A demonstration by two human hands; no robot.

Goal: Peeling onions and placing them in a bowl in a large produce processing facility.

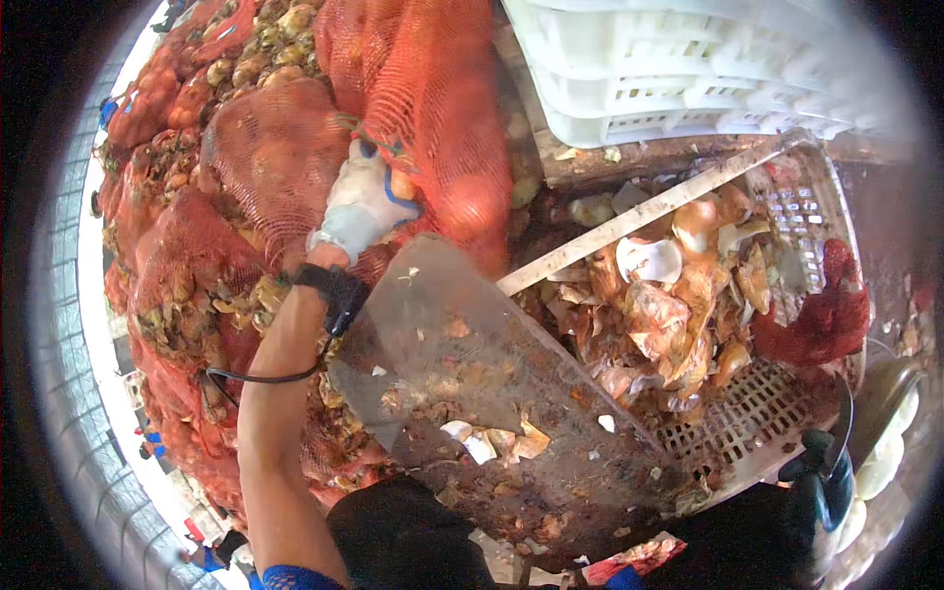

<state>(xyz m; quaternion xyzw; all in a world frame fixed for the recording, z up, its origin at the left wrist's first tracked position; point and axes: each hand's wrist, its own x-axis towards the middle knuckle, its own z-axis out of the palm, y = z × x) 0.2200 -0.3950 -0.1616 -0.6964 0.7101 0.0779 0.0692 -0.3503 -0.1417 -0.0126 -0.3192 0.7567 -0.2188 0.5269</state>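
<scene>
My left hand [369, 202], in a pale glove with blue at its fingers, reaches forward and closes on the red mesh bag [428, 88]. Round onions [472, 202] show through the bag's netting beside that hand. At the lower right, my right hand [821, 487] looks dark and blue-gloved, partly lost at the dim edge of the view. A knife [844, 418] rises from it, its thin curved blade pointing up. Several white peeled onions [880, 462] lie just right of the knife.
A dirty flat board [423, 305] with peel scraps lies before me. Beyond its right edge, a white slatted crate [728, 413] holds onion skins, with a pale bar [649, 211] across it. White stacked crates [669, 69] stand behind. More mesh onion bags [270, 147] pile up left.
</scene>
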